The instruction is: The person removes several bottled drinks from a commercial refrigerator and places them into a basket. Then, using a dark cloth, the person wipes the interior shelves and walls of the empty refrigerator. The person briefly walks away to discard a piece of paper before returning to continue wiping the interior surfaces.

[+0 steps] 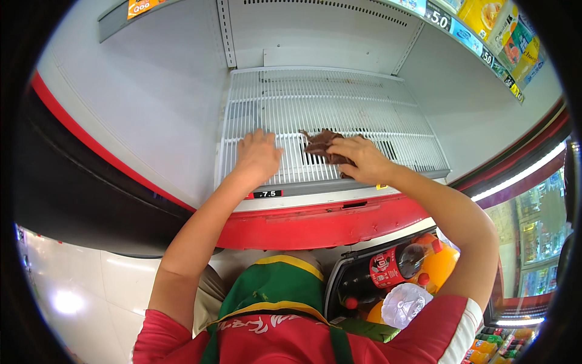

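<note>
A white wire shelf (pixel 291 113) lies at the bottom of a drinks cooler in front of me. My right hand (pixel 361 157) holds a crumpled brown cloth (pixel 323 144) against the wires near the shelf's front right part. Some of the cloth is hidden under my fingers. On the front left part of the same shelf rests my left hand (pixel 259 154), with fingers spread and nothing in it. A grey price strip (pixel 309 185) with price tags runs along the shelf's front edge.
Below is the cooler's red front sill (pixel 318 223). A dark crate (pixel 334 277) of drink bottles, among them a cola bottle (pixel 386 270), stands at my right. An upper shelf edge (pixel 459 34) with packaged drinks juts out at top right. The open cooler door (pixel 532 236) is at far right.
</note>
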Action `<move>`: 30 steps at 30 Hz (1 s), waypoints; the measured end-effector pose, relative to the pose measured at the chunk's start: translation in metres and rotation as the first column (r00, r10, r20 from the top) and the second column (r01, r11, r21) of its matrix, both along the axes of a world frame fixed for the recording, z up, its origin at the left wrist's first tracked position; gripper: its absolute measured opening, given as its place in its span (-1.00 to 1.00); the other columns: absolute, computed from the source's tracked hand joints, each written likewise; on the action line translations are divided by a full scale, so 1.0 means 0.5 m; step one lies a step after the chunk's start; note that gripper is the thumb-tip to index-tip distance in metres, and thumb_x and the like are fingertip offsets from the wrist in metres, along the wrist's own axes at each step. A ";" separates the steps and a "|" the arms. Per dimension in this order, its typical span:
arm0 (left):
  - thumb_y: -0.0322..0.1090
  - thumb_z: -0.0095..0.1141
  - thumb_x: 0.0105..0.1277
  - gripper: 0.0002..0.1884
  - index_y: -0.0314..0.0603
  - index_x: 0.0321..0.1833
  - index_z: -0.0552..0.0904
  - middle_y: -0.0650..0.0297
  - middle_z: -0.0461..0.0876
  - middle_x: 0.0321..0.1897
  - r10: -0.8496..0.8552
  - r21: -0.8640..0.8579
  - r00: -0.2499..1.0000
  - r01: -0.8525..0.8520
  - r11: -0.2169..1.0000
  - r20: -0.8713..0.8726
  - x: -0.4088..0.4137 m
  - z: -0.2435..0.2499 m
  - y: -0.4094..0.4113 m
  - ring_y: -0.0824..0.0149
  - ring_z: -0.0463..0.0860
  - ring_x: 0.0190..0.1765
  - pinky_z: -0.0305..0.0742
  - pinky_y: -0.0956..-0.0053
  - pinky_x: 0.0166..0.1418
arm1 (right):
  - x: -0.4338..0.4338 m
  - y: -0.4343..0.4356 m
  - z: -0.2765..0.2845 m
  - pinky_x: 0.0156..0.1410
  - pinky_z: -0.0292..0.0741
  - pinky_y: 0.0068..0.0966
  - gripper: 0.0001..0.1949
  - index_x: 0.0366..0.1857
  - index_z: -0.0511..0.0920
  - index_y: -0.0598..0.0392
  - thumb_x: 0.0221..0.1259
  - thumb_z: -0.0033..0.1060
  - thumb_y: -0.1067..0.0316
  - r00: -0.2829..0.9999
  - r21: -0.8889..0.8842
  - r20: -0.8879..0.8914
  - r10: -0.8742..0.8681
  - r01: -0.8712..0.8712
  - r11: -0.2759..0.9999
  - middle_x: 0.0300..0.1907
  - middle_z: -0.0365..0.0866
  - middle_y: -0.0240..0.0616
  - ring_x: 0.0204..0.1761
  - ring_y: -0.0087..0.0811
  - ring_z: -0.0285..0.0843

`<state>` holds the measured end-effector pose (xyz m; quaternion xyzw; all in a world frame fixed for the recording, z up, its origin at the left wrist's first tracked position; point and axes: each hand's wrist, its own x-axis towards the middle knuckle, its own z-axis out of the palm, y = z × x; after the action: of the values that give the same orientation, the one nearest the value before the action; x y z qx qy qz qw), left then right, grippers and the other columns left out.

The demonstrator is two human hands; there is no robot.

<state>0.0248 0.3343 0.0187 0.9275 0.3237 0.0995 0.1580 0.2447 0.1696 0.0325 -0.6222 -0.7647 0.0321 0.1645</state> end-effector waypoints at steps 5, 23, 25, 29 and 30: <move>-0.25 -0.09 0.38 -0.47 -0.42 0.33 0.25 -0.25 0.22 0.32 -0.127 0.063 0.987 0.134 0.989 -0.095 0.141 0.033 -0.027 -0.20 0.14 0.41 -0.01 -0.06 0.46 | 0.006 0.000 0.004 0.26 0.31 -0.20 -0.67 0.01 0.53 0.03 0.11 0.15 0.38 0.999 -0.005 0.045 0.030 -0.030 1.000 0.14 0.48 -0.23 0.16 -0.12 0.40; -0.06 -0.20 0.44 -0.45 -0.51 0.21 0.36 -0.27 0.45 0.10 0.029 0.098 0.937 -0.067 0.993 0.349 0.233 -0.063 0.031 -0.29 0.28 0.26 -0.02 -0.06 0.44 | 0.259 0.484 -0.083 0.14 0.44 -0.20 -0.68 -0.02 0.56 -0.09 0.10 0.20 0.23 0.767 0.424 0.046 -0.640 0.566 0.707 0.08 0.48 -0.22 0.10 -0.11 0.41; -0.05 -0.23 0.45 -0.44 -0.52 0.21 0.36 -0.27 0.43 0.13 0.020 0.064 0.941 -0.045 0.997 0.339 0.232 -0.062 0.023 -0.32 0.23 0.31 -0.05 -0.08 0.45 | 0.266 0.476 -0.088 0.12 0.46 -0.21 -0.71 -0.09 0.59 -0.06 0.06 0.21 0.24 0.757 0.375 0.001 -0.653 0.605 0.702 0.01 0.51 -0.22 0.05 -0.09 0.43; -0.07 -0.22 0.44 -0.46 -0.49 0.21 0.37 -0.21 0.44 0.14 0.043 0.061 0.948 -0.065 0.996 0.317 0.233 -0.066 0.032 -0.26 0.24 0.31 -0.05 -0.02 0.46 | 0.241 0.409 -0.090 0.07 0.47 -0.24 -0.74 -0.22 0.62 0.01 -0.02 0.23 0.21 0.815 0.299 -0.081 -0.574 0.569 0.766 -0.13 0.54 -0.14 -0.07 -0.05 0.47; -0.08 -0.22 0.44 -0.47 -0.50 0.20 0.37 -0.22 0.43 0.15 0.042 0.041 0.945 -0.058 0.997 0.326 0.234 -0.065 0.030 -0.27 0.22 0.32 -0.07 -0.03 0.46 | 0.226 0.371 -0.078 0.06 0.46 -0.24 -0.74 -0.25 0.61 0.03 -0.03 0.23 0.20 0.839 0.246 -0.094 -0.536 0.541 0.804 -0.17 0.54 -0.12 -0.09 -0.05 0.48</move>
<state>0.1418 0.3491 -0.0140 0.8937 0.3141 0.2629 0.1832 0.3576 0.3550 -0.0067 -0.7857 -0.5523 -0.1115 0.2553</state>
